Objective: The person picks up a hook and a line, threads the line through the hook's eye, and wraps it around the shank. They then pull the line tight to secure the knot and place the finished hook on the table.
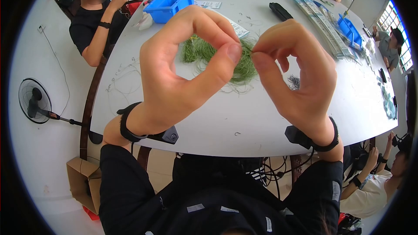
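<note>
My left hand (183, 65) and my right hand (296, 74) are raised close to the camera above a white table (217, 126). On each hand the thumb and forefinger are pinched, and the two pinches almost meet. A very thin green thread (248, 51) runs between them. Behind the hands a loose pile of green thread (204, 52) lies on the table. Both wrists wear black bands with small devices.
A blue bin (167, 4) stands at the back left, another blue bin (348, 28) at the back right, with strips of packets (322, 21) between. People sit at the left (93, 21), far right and lower right. A fan (35, 101) and a cardboard box (82, 180) stand on the floor.
</note>
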Tool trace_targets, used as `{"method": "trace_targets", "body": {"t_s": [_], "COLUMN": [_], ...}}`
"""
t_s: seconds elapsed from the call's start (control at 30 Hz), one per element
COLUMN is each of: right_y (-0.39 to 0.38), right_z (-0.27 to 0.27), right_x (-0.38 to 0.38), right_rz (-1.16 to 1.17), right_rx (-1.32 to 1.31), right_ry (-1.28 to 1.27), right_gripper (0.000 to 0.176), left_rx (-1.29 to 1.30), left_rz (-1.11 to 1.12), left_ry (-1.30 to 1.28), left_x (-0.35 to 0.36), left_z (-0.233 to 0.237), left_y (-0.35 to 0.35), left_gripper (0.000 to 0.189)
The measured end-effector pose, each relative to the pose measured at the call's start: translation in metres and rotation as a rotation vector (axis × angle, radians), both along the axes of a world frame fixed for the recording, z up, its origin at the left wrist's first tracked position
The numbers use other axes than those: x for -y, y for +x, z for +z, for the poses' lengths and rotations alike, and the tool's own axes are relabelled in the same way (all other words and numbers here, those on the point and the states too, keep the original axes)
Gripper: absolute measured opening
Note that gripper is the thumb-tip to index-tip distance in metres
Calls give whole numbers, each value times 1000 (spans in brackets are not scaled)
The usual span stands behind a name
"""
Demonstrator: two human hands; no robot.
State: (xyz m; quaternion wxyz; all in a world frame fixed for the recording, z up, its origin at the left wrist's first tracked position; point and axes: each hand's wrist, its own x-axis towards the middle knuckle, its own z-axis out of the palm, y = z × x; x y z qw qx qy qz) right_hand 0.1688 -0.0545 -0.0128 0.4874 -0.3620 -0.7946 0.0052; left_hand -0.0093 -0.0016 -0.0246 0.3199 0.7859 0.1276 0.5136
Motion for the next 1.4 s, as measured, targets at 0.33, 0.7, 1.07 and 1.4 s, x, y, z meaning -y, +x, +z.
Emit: {"method": "trace_targets", "body": {"t_s": [0.33, 0.7, 1.07, 1.4], "right_y": [37, 37, 87, 91], "right_z": [29, 33, 62, 50], "right_x": [-27, -14, 2, -13], "right_rz": [419, 372, -184, 287], "right_rx": [284, 207, 66, -247], "right_ry": [251, 121, 170, 90], "right_gripper": [16, 13, 8, 8], "left_rx": [-117, -184, -677, -675], "left_rz": [-547, -681, -148, -168], "left_ry": [-726, -795, 478, 650], "left_x": [-1, -21, -35, -48], "left_z": [-1, -24, -97, -107], "left_y": [6, 20, 92, 119], "left_gripper": [26, 24, 29, 17]}}
